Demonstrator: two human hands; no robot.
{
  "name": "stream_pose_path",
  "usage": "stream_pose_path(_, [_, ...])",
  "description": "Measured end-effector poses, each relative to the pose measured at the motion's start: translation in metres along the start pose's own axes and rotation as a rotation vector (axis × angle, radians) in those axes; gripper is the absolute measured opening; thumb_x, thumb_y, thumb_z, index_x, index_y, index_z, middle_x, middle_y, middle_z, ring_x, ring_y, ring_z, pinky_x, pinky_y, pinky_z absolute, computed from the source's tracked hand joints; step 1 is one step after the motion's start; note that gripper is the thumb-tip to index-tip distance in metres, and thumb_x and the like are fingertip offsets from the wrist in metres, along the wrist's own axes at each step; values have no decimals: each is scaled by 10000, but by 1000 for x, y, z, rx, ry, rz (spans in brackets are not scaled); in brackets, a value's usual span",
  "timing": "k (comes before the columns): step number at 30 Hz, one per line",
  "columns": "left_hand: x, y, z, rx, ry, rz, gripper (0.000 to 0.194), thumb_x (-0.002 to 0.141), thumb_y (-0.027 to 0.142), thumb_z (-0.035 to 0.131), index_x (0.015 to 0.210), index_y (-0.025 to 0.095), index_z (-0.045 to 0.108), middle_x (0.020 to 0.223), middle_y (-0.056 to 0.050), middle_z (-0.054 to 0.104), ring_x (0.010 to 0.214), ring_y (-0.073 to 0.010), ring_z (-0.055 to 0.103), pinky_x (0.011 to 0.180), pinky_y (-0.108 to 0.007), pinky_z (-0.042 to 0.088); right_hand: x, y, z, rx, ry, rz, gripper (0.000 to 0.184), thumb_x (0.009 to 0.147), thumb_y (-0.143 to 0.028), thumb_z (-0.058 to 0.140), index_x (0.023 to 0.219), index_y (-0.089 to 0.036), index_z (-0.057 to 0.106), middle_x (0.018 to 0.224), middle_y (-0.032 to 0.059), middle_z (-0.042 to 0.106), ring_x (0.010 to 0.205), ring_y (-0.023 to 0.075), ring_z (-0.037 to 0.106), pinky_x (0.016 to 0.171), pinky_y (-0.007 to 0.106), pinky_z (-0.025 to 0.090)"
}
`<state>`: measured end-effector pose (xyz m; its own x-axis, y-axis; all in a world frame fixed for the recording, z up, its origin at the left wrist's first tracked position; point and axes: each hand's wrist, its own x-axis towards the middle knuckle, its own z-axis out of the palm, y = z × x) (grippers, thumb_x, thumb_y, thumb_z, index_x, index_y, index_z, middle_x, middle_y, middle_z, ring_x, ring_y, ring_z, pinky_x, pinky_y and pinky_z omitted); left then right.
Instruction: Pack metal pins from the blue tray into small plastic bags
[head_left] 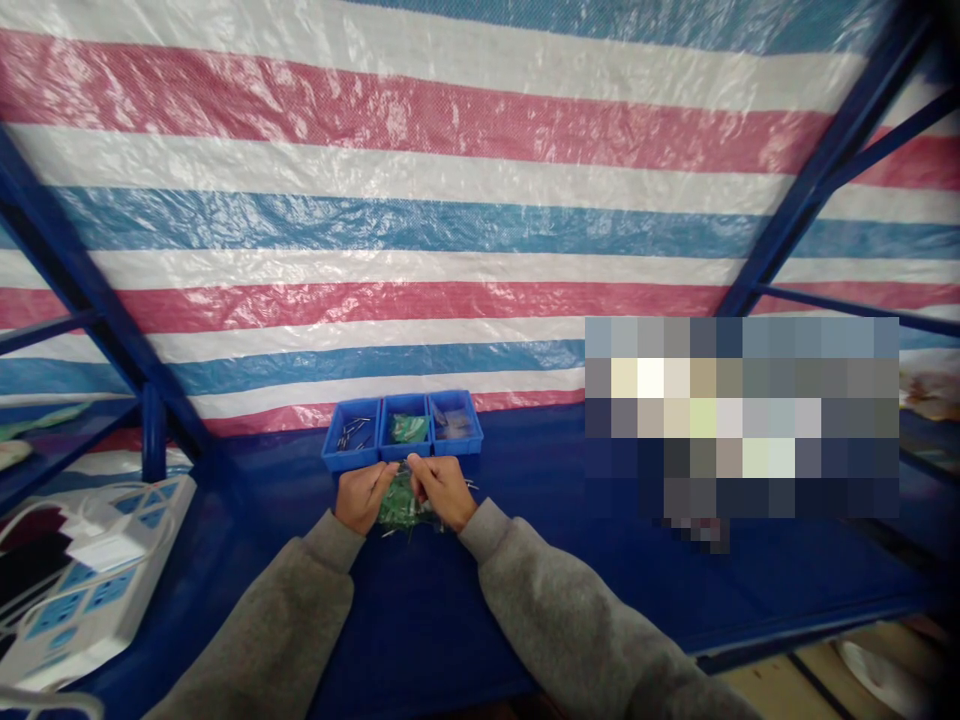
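Three bins (407, 449) stand behind the hands (363, 497), a power strip (133, 608) left.

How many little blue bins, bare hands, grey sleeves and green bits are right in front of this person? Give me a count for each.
Blue bins, side by side: 3
Bare hands, left hand and right hand: 2
Grey sleeves: 2
Total: 7
Left out: the green pieces at the hands, too blurred to count.

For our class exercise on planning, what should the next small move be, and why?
Perhaps part the left hand and right hand slightly: they nearly meet over the green material, and what lies between their tips is hard to make out.
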<state>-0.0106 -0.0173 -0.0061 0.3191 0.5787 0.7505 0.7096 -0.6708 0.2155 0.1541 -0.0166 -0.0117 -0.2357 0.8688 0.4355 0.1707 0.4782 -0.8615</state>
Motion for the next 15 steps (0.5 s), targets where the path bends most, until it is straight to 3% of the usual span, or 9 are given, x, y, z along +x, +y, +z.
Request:
stream_pose_path(5, [-2,-4,0,-18,67,13,390,887,232,452,513,148,526,428,33,469,380,-61,440,465,-214,324,0,-3,-1,-42,31,-36,380,857,-479,471,698,-153,584,557,-35,509,502,80,444,523,196,344])
stream_pose_path(10, [-2,-5,2,-41,95,30,426,877,225,469,456,156,468,395,41,425,355,-55,385,437,-221,292,0,0,1,-26,-28,-48,350,861,-446,474,690,-156,572,517,-48,461,487,80,413,512,196,326])
stream_pose_path(15, [-1,-2,-1,-71,-2,-19,455,905,241,378,463,162,450,412,30,439,382,-66,398,457,-217,308,0,2,1,5,-17,-13,399,882,-448,429,633,-158,539,509,-47,451,492,81,423,529,197,333])
